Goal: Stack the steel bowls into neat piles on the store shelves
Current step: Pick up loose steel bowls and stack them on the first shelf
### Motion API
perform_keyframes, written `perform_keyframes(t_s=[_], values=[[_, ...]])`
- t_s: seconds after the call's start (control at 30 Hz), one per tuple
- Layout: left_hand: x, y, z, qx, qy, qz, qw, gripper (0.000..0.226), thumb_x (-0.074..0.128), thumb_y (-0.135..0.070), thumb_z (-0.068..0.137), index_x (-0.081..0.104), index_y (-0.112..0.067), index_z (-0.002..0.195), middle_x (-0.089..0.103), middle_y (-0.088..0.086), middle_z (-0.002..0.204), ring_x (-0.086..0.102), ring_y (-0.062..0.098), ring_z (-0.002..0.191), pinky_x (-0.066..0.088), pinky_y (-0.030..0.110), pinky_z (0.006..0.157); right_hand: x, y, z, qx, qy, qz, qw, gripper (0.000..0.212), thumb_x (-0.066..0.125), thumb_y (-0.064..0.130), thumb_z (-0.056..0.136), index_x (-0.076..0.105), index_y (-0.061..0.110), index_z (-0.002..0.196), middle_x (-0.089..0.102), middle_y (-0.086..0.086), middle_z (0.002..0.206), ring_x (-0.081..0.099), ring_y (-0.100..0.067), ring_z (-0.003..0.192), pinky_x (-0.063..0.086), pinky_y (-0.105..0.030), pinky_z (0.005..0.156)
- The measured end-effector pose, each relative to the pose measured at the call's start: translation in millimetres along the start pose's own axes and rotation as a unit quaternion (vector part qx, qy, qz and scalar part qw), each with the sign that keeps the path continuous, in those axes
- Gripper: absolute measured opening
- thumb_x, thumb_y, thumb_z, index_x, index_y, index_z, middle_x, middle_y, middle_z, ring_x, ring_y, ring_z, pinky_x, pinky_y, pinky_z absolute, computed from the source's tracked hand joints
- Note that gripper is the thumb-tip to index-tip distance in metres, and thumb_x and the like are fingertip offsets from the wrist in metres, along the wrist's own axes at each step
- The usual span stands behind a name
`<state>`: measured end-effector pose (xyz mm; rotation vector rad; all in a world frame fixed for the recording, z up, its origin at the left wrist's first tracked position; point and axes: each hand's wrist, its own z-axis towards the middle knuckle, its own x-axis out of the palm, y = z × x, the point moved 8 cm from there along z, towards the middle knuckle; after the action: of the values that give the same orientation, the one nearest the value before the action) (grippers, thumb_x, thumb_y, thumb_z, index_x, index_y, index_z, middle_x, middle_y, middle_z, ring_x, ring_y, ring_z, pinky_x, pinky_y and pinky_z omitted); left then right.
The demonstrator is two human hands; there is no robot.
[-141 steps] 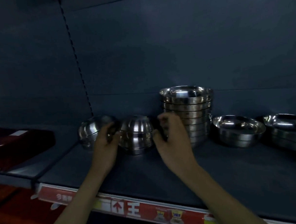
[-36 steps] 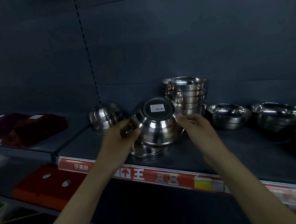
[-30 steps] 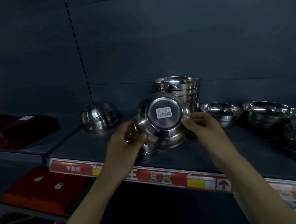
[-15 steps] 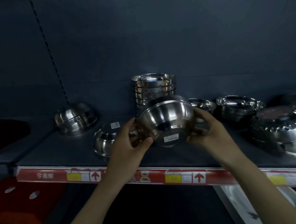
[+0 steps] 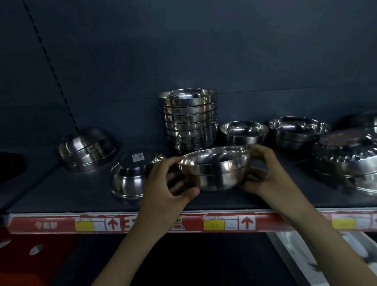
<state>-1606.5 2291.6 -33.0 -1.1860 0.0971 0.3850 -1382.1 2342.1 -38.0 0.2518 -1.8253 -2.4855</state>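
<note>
Dark shelf [image 5: 63, 191] ahead: my left hand [image 5: 163, 186] and right hand [image 5: 264, 173] grip one upright steel bowl [image 5: 216, 170] between them; next, I think, it must nest squarely onto the tall pile [image 5: 189, 120] behind.

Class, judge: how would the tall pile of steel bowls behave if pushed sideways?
The tall pile of nested shiny steel bowls stands many bowls high, so might tip. Polished metal likely slides on the dark shelf.

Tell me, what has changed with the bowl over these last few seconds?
The left hand and right hand lifted the round shiny steel bowl off the upside-down labelled steel bowl and turned it mouth-up, still gripping it. The tall stack of steel bowls stayed put.
</note>
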Motion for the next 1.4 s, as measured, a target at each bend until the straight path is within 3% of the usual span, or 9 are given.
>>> perform_keyframes(t_s=[0.1,0.27,0.43,0.67,0.8,0.93,1.07,1.2,1.4], values=[[1,2,-2,0.002,0.016,0.005,1.000,0.067,0.084,-0.010,0.072,0.054,-0.035,0.126,0.045,-0.015,0.135,0.051,0.005,0.127,0.050,0.023,0.100,-3,-4,-3,0.017,0.011,0.005,1.000,0.077,0.062,-0.025,0.074,0.045,0.023,0.131,0.059,0.011,0.125,0.064,-0.005,0.108,0.052,-0.013,0.077],[4,1,-5,0.002,0.030,0.027,0.999,0.075,0.085,-0.014,0.072,0.049,-0.041,0.132,0.039,-0.021,0.137,0.046,0.000,0.129,0.047,0.010,0.093,-8,-9,-8,0.038,0.023,-0.020,0.999,0.075,0.062,-0.026,0.073,0.048,0.031,0.120,0.062,0.005,0.123,0.067,-0.001,0.099,0.053,-0.015,0.073],[4,2,-5,-0.014,0.046,0.013,0.999,0.079,0.085,-0.018,0.072,0.045,-0.046,0.133,0.041,-0.020,0.142,0.046,-0.001,0.130,0.047,0.016,0.095,-11,-3,-10,0.051,0.032,-0.032,0.998,0.073,0.066,-0.021,0.075,0.047,0.027,0.126,0.063,0.005,0.122,0.066,-0.002,0.101,0.053,-0.014,0.078],[3,9,-3,-0.101,0.071,-0.006,0.992,0.094,0.087,-0.059,0.054,0.049,-0.041,0.138,0.060,-0.015,0.132,0.055,0.002,0.123,0.044,0.042,0.108,-12,-2,-13,0.091,0.072,-0.083,0.990,0.088,0.093,0.028,0.058,0.047,0.037,0.132,0.063,0.013,0.124,0.064,-0.003,0.111,0.051,-0.032,0.098],[0,-1,-2,-0.084,0.053,-0.016,0.995,0.073,0.084,-0.043,0.065,0.056,-0.040,0.132,0.066,-0.018,0.122,0.059,-0.003,0.114,0.046,0.035,0.104,-9,8,-16,0.078,0.065,-0.096,0.990,0.096,0.091,0.057,0.050,0.046,0.040,0.133,0.062,0.020,0.124,0.058,0.001,0.116,0.048,-0.028,0.095],[-8,-27,3,-0.049,0.046,-0.022,0.998,0.053,0.081,-0.029,0.071,0.061,-0.043,0.119,0.072,-0.023,0.106,0.065,-0.008,0.100,0.047,0.016,0.085,-9,35,-14,0.039,0.034,-0.078,0.996,0.090,0.087,0.056,0.051,0.049,0.039,0.130,0.062,0.017,0.123,0.057,0.002,0.114,0.045,-0.022,0.087],[-24,-62,17,0.004,0.035,-0.038,0.999,0.055,0.077,-0.036,0.063,0.066,-0.033,0.117,0.075,-0.012,0.105,0.069,0.003,0.101,0.052,0.022,0.085,-8,72,-2,-0.014,0.015,-0.062,0.998,0.087,0.080,0.053,0.051,0.052,0.033,0.131,0.070,0.015,0.113,0.065,0.002,0.105,0.050,-0.026,0.092],[-40,-96,37,0.048,0.019,-0.046,0.998,0.044,0.075,-0.034,0.068,0.067,-0.034,0.111,0.075,-0.016,0.103,0.070,-0.001,0.096,0.052,0.011,0.080,-3,109,15,-0.062,-0.014,-0.034,0.997,0.093,0.078,0.051,0.051,0.050,0.023,0.135,0.071,0.012,0.110,0.069,0.003,0.096,0.057,-0.023,0.085],[-61,-121,83,0.084,-0.005,-0.052,0.995,0.051,0.082,-0.036,0.075,0.066,-0.026,0.122,0.073,-0.003,0.114,0.067,0.010,0.110,0.048,0.032,0.099,5,148,48,-0.101,-0.052,-0.034,0.993,0.086,0.077,0.057,0.059,0.048,0.029,0.135,0.065,0.015,0.122,0.066,-0.007,0.109,0.053,-0.042,0.098]])
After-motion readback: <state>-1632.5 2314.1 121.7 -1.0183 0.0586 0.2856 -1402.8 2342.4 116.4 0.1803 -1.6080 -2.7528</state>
